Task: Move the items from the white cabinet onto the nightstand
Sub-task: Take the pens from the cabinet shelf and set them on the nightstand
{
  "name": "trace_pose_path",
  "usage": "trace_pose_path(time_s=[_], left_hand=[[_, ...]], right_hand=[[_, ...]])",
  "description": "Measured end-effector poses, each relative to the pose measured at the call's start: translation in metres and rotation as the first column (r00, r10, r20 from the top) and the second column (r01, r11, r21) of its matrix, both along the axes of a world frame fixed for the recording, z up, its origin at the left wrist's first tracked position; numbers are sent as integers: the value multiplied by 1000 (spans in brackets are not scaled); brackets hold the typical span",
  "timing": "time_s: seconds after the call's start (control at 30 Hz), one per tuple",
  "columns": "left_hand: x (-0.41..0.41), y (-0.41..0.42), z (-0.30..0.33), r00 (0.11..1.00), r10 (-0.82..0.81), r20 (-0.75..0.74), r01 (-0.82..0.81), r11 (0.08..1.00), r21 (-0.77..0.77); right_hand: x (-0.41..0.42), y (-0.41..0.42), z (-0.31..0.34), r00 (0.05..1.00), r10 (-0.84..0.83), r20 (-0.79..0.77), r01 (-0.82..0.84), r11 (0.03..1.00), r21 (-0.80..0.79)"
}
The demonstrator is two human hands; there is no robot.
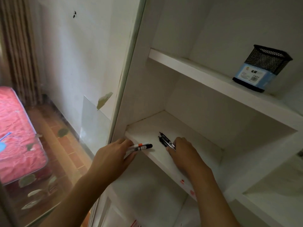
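Note:
The white cabinet (193, 66) stands open in front of me. On its middle shelf (157, 154) my left hand (113, 156) grips a bundle of markers (142, 146) with black and orange caps, their tips pointing right. My right hand (183, 154) grips several black pens (164, 139) that point away towards the back left of the shelf. A black mesh pen holder (262, 68) with a blue label stands upright on the shelf above, at the right.
The cabinet's glass door (98, 122) hangs open at the left of the shelves. Through it I see a red patterned bed (18, 133), a tiled floor (65, 145) and a curtain (18, 46). A lower shelf opening (147, 194) lies below my hands.

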State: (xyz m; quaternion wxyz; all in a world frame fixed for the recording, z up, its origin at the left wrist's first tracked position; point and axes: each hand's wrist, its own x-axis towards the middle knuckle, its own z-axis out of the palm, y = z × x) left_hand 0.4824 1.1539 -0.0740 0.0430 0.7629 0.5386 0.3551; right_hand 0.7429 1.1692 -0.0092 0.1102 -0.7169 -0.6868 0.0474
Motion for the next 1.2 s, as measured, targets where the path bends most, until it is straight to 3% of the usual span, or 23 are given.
trace_pose_path(time_s=[0.37, 0.77, 1.2], left_hand=[[0, 3, 1, 999, 0, 44, -1, 1000, 13], [-2, 6, 5, 997, -7, 74, 6, 1000, 16], [-13, 8, 6, 993, -73, 95, 76, 997, -26]], right_hand=[[-1, 4, 4, 997, -16, 71, 22, 996, -89], [-9, -1, 9, 989, -24, -148, 27, 999, 21], [-16, -18, 2, 965, -2, -263, 32, 993, 111]])
